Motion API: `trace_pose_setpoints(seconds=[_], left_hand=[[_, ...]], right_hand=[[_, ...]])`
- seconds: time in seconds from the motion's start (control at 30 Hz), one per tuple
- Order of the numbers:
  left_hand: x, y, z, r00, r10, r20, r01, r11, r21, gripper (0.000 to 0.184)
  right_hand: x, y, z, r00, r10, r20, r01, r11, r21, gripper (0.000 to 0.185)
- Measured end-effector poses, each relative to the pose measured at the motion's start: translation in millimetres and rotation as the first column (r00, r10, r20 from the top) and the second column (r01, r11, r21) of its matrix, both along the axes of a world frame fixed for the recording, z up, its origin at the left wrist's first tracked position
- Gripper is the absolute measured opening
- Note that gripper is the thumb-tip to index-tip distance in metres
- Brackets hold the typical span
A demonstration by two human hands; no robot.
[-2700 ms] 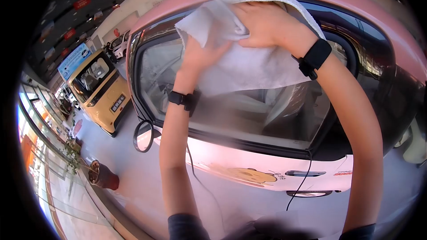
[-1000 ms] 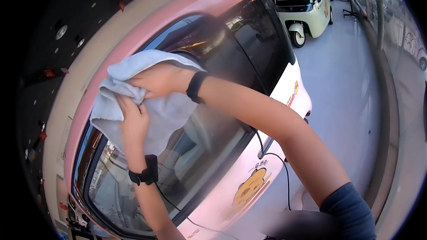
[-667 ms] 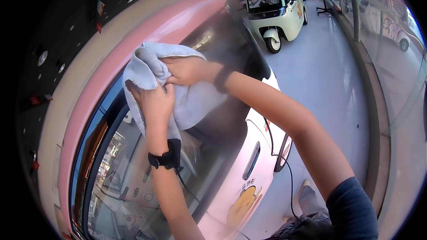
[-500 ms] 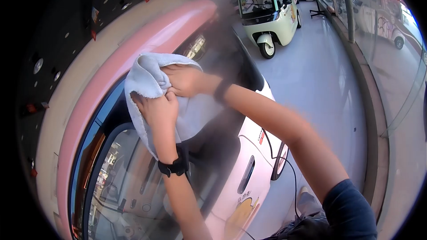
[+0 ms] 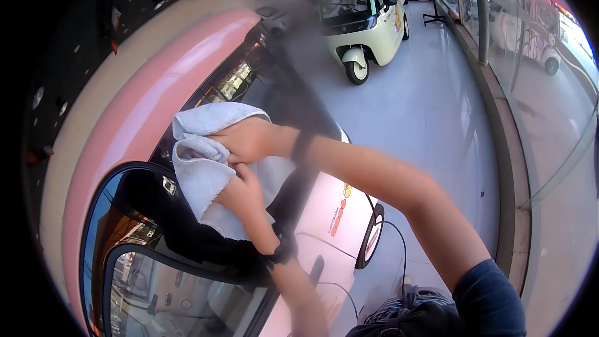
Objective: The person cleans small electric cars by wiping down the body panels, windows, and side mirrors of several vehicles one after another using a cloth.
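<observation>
My two hands are together on a pale blue-white cloth (image 5: pixel 203 181) at the side of a small pink and white car (image 5: pixel 156 81). The left hand (image 5: pixel 242 196), with a black band on its wrist, grips the cloth's lower part, its fingertips hidden in the folds. Just above it, my right hand (image 5: pixel 249 140) is closed on a bunched fold. Beneath the cloth lies the car's dark glass and black pillar area. A side window (image 5: pixel 181 299) is below the hands, showing the car's interior.
A pale green three-wheeler (image 5: pixel 362 25) stands on the grey floor (image 5: pixel 424 125) ahead. Glass panels (image 5: pixel 518 56) line the right side above a low ledge. A black cable (image 5: pixel 404 243) hangs near the car's rear wheel (image 5: pixel 372 237). Lights dot the dark ceiling.
Both hands and the cloth have shifted down relative to the car's roof edge, and the cloth has bunched up more. The view has moved, showing more of the car's dark side glass.
</observation>
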State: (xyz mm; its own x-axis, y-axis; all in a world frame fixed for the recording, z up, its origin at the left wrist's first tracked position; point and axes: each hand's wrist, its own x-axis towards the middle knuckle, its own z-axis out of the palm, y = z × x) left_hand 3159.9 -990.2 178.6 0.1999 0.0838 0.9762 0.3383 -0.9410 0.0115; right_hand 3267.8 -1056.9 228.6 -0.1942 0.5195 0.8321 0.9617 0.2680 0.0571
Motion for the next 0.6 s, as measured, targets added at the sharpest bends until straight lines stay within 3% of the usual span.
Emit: trace_pose_setpoints(seconds=[0.13,0.23,0.27,0.33,0.37,0.4,0.43,0.47,0.6], left_hand=[[17.0,-10.7,-0.1,1.0,0.024,0.013,-0.023,0.999,-0.045,0.067],[20.9,-4.9,-9.2,0.994,-0.107,0.029,0.11,0.986,-0.125,0.062],[26.3,-6.5,-13.7,0.998,-0.067,-0.01,0.065,0.986,-0.152,0.06],[41.7,-14.9,-15.3,0.99,-0.128,0.052,0.137,0.957,-0.257,0.059],[52.9,-19.5,-15.6,0.985,-0.149,0.085,0.168,0.936,-0.309,0.059],[64.2,-21.6,-13.9,0.992,-0.083,0.092,0.101,0.972,-0.214,0.061],[77.0,-27.5,-13.8,0.993,-0.053,0.103,0.078,0.963,-0.258,0.062],[65.5,-26.4,-11.0,0.993,-0.021,0.115,0.054,0.953,-0.297,0.063],[123.7,-38.6,-26.1,0.971,0.02,0.24,0.054,0.954,-0.295,0.066]], right_hand=[[19.8,2.2,-1.2,0.999,0.035,0.001,-0.035,0.999,0.041,0.052],[25.4,4.5,-3.3,0.997,0.072,0.01,-0.072,0.994,0.086,0.055],[32.7,4.8,-1.2,0.997,0.077,0.026,-0.079,0.991,0.109,0.057],[43.6,0.0,0.8,0.996,0.076,0.054,-0.084,0.984,0.158,0.054],[57.7,-0.1,1.3,0.993,0.075,0.086,-0.087,0.985,0.147,0.053],[68.5,2.3,2.1,0.99,0.079,0.118,-0.095,0.986,0.135,0.052],[76.5,0.1,7.0,0.985,0.092,0.148,-0.111,0.986,0.123,0.051],[63.9,-0.2,10.8,0.988,0.13,0.08,-0.126,0.99,-0.056,0.051],[115.5,2.2,6.3,0.94,0.106,0.326,-0.173,0.968,0.183,0.052]])
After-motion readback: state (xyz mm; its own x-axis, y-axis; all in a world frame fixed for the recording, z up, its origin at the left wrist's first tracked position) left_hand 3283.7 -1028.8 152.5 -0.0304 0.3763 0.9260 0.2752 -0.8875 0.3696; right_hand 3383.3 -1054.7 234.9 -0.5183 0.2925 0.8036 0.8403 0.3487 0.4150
